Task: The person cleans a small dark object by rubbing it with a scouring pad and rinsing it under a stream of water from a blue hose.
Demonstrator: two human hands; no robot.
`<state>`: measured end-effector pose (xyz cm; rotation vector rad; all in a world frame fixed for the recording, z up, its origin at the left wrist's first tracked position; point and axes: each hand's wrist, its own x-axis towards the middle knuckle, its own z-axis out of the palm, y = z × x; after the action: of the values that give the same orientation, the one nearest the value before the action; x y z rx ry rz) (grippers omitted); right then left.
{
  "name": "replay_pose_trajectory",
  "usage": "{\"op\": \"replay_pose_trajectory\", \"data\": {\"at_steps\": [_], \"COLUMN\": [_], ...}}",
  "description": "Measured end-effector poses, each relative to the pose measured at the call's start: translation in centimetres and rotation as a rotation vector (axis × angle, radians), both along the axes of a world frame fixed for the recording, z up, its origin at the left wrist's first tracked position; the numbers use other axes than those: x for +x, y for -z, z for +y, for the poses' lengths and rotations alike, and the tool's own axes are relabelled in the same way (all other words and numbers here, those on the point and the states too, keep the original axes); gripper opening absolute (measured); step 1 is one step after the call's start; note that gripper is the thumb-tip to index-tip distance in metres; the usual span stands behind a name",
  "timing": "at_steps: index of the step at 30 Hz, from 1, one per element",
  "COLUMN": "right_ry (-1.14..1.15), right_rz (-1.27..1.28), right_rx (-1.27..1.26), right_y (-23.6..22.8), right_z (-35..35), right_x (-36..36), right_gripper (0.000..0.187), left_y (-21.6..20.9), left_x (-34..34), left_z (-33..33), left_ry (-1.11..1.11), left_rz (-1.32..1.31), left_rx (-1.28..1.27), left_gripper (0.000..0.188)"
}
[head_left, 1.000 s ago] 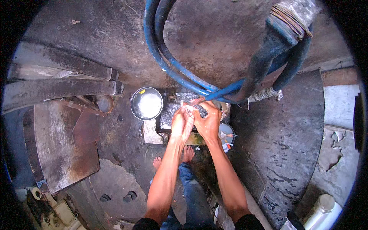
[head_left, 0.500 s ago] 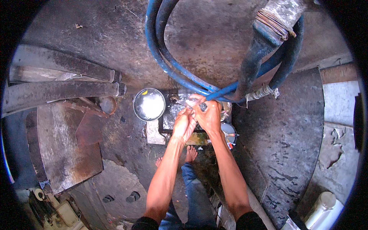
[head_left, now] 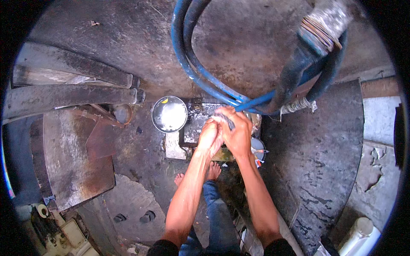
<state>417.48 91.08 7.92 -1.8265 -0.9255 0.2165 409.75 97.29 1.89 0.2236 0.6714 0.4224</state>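
Black sleeves (head_left: 273,246) nearest me, then both forearms (head_left: 185,192) running out, converging at the wrists. My left hand (head_left: 209,134) and right hand (head_left: 240,132) are pressed together; right fingers bend over the top, left palm tucked against them. A pale patch (head_left: 218,117) sits between the two, at the upper end of the clasp. Blurred: can't tell if it's lather or a solid piece, so can't tell if either hand is pinching anything.

Under the forearms: blue jeans (head_left: 213,213), bare feet (head_left: 214,171) on the floor. Dark sandals (head_left: 147,216) off to the left, well apart from the feet.

Hands are above a dark wet tray (head_left: 193,132), glints on it. Left of it, a round metal pan (head_left: 152,114), bright glare inside, yellow spot near the top. Pale block (head_left: 174,147) just below the pan. Right of my right hand, a light bucket (head_left: 257,145) with a brush (head_left: 261,150) at it.

Blue hose (head_left: 256,101) runs up to my right fingers; contact unclear. Stained wall (head_left: 243,42) behind everything.
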Motion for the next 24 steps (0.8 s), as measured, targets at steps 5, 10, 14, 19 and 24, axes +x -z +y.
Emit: {"op": "replay_pose_trajectory", "data": {"at_steps": [5,10,14,19,24], "right_ry": [0.084,0.287,0.157,0.234,-0.086], "right_rz": [0.203,0.588,0.281,0.167,-0.133], "right_rx": [-0.061,0.096,0.16,0.027,0.009], "right_y": [0.6,1.1,-1.4,-2.8,0.0], "right_z": [1.8,-0.2,-0.4,-0.3,-0.8], "right_x": [1.4,-0.4,-2.9,-0.8,-1.8], "right_gripper": [0.016,0.019,0.018,0.02,0.029], "left_y": [0.1,-0.3,-1.9,1.0,0.8], "left_x": [-0.3,0.4,0.0,-0.2,-1.2], "left_z": [0.8,0.9,0.2,0.9,1.0], "left_ry": [-0.026,-0.028,-0.073,-0.012,-0.012], "left_rz": [-0.051,-0.035,0.015,-0.39,-0.251], "left_rx": [-0.013,-0.114,-0.079,-0.086,-0.044], "left_gripper": [0.014,0.009,0.009,0.016,0.023]}}
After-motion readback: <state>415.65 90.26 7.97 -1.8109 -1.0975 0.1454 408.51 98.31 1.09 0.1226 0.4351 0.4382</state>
